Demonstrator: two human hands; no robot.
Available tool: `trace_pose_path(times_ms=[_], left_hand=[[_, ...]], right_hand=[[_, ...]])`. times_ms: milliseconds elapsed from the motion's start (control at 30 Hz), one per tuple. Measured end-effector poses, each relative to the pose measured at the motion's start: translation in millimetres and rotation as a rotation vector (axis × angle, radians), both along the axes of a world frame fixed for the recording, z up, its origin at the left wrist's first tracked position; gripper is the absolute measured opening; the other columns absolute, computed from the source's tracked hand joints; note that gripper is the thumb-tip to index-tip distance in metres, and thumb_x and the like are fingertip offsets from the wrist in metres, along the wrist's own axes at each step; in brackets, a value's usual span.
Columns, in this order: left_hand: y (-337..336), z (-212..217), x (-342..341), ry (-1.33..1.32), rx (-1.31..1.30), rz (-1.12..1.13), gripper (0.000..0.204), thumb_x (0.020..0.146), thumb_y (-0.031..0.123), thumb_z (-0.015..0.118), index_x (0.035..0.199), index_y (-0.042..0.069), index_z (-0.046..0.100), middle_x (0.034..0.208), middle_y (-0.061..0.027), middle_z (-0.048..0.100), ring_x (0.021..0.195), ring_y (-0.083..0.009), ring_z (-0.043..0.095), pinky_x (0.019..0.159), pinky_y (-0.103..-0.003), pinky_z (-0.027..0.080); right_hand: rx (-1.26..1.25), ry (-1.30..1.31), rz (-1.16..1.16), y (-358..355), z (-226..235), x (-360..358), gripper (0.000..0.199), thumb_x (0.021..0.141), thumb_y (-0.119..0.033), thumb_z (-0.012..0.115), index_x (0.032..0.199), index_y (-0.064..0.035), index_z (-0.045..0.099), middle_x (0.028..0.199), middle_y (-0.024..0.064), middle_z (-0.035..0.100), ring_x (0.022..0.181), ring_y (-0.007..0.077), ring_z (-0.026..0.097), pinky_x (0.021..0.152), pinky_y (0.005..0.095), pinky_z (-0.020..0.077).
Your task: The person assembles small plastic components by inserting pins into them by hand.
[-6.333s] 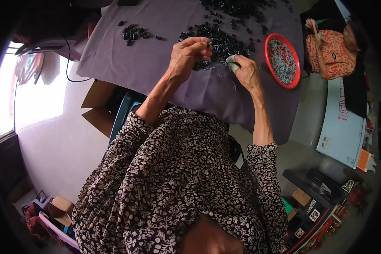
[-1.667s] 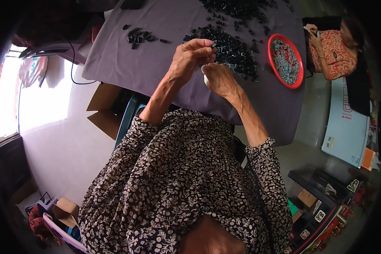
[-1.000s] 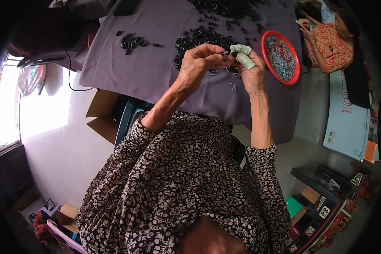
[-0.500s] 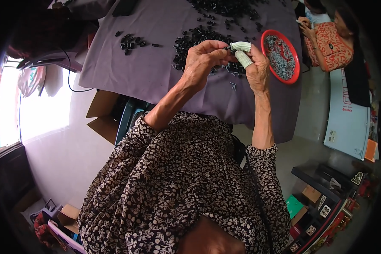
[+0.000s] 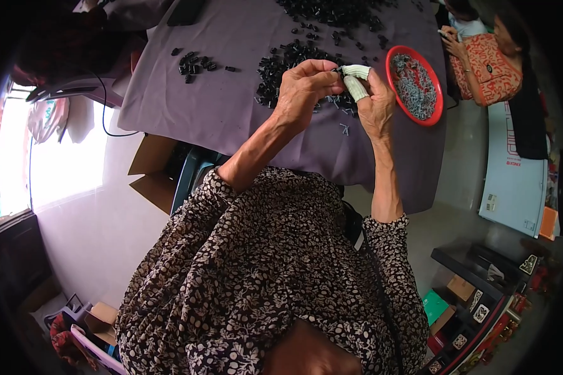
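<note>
a small dark part [image 5: 339, 70], too tiny to make out further, sits pinched between the two hands, lifted above the worktop [image 5: 231, 106] rather than resting on it. the left hand [image 5: 303, 90] has its fingers pressed together around it from the left; the right hand [image 5: 374, 103], with pale finger cots [image 5: 355, 80] over its thumb and forefinger, nips it from the right, fingertips meeting the left hand's. about two seconds ago both hands were low in the pile of small black parts [image 5: 288, 65]; since then they have risen clear of it and come together, so a piece has likely been picked out and is being fitted or checked in the air. the pile lies just under the hands on the purple cloth, a smaller cluster [image 5: 194, 61] sits toward the worktop's left edge, and a red tray [image 5: 394, 55] of greyish bits stands near the right edge. another person in an orange top [image 5: 491, 62] sits beyond that edge.
</note>
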State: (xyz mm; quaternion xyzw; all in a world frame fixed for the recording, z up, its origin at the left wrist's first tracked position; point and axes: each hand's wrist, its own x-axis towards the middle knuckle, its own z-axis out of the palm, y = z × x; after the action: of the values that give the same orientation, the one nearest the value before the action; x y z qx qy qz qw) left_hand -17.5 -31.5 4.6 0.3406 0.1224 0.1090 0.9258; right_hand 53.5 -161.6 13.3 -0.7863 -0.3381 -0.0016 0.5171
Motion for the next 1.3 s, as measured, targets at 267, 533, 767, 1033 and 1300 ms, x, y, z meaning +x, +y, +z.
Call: trace_pose_path(times_ms=[267,533,767,1033,1300], left_hand=[[-2.3,-0.2,-2.0,0.009,0.033,-0.006,0.014,0.078,0.001,0.059,0.091,-0.004,0.057,0.085,-0.0104,0.062,0.074,-0.0163,0.061,0.073,-0.026,0.051],[-5.2,4.7,-4.2,-0.037,0.117,-0.037,0.017,0.077,0.005,0.061,0.091,-0.004,0.057,0.082,-0.0110,0.064,0.075,-0.0152,0.062,0.072,-0.026,0.049],[-6.1,11.5,-8.3,-0.030,0.357,-0.055,0.015,0.079,0.009,0.061,0.091,0.000,0.060,0.080,-0.0056,0.065,0.071,-0.0086,0.057,0.069,-0.022,0.046],[-4.5,11.2,-10.6,-0.029,0.352,-0.019,0.016,0.078,0.005,0.061,0.093,-0.001,0.061,0.079,-0.0052,0.063,0.069,-0.0087,0.055,0.067,-0.023,0.046],[-3.3,8.8,-9.7,-0.011,0.413,-0.005,0.016,0.078,0.004,0.061,0.093,-0.001,0.062,0.079,-0.0045,0.063,0.069,-0.0086,0.055,0.067,-0.023,0.047]], right_hand=[[0.030,0.124,0.037,-0.9,4.9,-1.0,0.016,0.079,-0.002,0.059,0.094,0.0003,0.061,0.082,0.0055,0.064,0.071,0.0107,0.061,0.065,0.0226,0.0481],[0.396,0.508,0.096,-10.2,-3.5,13.9,0.017,0.084,-0.012,0.059,0.096,-0.0004,0.062,0.084,0.0047,0.064,0.072,0.0107,0.059,0.071,0.0242,0.0479],[0.431,0.625,0.154,-10.5,4.3,7.9,0.017,0.085,-0.009,0.056,0.099,-0.0007,0.061,0.091,0.0052,0.062,0.080,0.0116,0.057,0.075,0.0256,0.0460],[0.284,0.418,0.207,-10.2,18.9,4.2,0.019,0.084,-0.006,0.055,0.102,-0.0002,0.059,0.093,0.0048,0.061,0.082,0.0105,0.057,0.078,0.0230,0.0438],[0.248,0.387,0.184,-10.2,18.9,7.4,0.019,0.085,-0.007,0.055,0.102,-0.0002,0.059,0.094,0.0046,0.061,0.083,0.0107,0.057,0.078,0.0236,0.0442]])
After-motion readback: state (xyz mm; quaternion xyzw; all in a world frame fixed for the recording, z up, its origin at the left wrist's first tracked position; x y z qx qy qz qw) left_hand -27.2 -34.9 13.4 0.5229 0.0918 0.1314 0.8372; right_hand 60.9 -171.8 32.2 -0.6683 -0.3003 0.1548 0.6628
